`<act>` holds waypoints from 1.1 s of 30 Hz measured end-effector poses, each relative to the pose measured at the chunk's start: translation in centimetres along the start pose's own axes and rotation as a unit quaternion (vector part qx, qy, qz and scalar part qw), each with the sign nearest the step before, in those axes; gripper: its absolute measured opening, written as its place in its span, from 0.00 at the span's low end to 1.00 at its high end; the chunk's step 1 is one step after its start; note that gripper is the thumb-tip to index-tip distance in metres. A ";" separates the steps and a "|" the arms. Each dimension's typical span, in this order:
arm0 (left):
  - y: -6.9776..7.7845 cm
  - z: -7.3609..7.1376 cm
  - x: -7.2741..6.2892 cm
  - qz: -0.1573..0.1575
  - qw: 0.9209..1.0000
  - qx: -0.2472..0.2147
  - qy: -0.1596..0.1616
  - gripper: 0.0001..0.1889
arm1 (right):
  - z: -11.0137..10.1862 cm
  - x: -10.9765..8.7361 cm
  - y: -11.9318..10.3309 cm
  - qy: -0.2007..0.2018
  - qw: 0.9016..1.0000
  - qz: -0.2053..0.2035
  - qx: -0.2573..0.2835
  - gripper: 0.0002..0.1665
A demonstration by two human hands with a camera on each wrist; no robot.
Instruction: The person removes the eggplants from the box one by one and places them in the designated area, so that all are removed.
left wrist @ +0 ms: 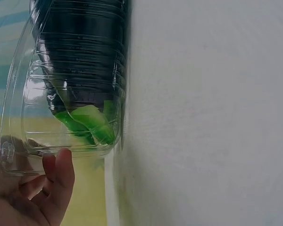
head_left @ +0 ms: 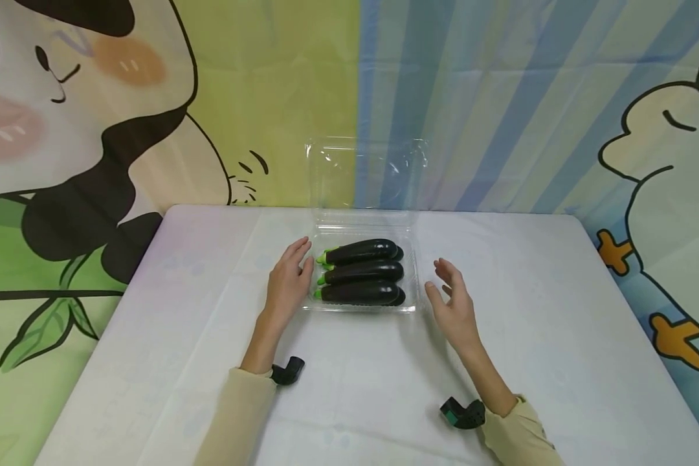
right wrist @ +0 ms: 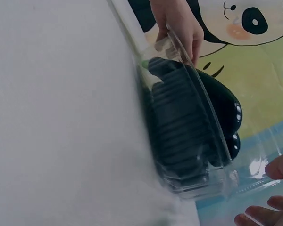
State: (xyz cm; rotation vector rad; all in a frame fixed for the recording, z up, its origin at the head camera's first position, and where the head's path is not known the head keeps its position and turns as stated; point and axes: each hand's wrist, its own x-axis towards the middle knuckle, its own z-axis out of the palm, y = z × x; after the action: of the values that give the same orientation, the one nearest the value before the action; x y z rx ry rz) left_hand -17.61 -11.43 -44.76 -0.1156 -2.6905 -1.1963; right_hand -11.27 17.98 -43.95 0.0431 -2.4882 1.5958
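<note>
A clear plastic clamshell box lies on the white table with its lid raised at the back. Inside, several dark eggplants are stacked side by side, green stem ends to the left. My left hand is at the box's left end, fingertips right at the wall below the rim in the left wrist view, where the green stems show through the plastic. To the right of the box, my right hand hovers apart from it with relaxed fingers and nothing in them.
The white-covered table extends around the box on both sides and toward me. Behind it hangs a cartoon-printed curtain. Black wrist cameras are strapped at both of my sleeves.
</note>
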 end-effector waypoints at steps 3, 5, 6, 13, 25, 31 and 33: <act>0.1 0.0 0.0 -0.001 1.000 0.000 -0.003 0.21 | -0.8 0.9 -0.7 0.000 0.998 -0.059 -0.011 0.32; 0.2 -0.1 0.0 -0.003 1.000 0.002 -0.005 0.21 | -1.2 1.6 -1.3 -0.008 0.995 -0.091 -0.024 0.32; 0.2 -0.1 0.0 -0.004 1.000 0.002 -0.005 0.21 | -1.3 1.9 -1.6 -0.014 0.994 -0.105 -0.031 0.32; 0.1 -0.1 0.1 -0.007 1.000 0.003 -0.008 0.21 | -1.9 4.4 -3.3 -0.068 0.977 -0.179 -0.089 0.31; 0.0 0.3 0.1 0.002 1.000 0.001 -0.004 0.21 | -1.6 6.8 -6.2 -0.206 0.938 -0.227 -0.162 0.28; 0.2 0.3 0.1 -0.006 1.000 0.003 -0.008 0.21 | -1.0 9.1 -7.4 -0.269 0.904 -0.258 -0.211 0.28; 0.2 0.2 0.0 -0.006 1.000 0.004 -0.008 0.21 | -0.6 10.1 -7.6 -0.295 0.891 -0.263 -0.222 0.28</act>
State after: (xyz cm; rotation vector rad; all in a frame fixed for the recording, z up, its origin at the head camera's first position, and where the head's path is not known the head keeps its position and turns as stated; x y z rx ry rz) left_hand -17.65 -11.09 -44.73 -0.1089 -2.7127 -1.1913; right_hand -20.21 16.04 -35.15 1.1829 -2.8322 0.8415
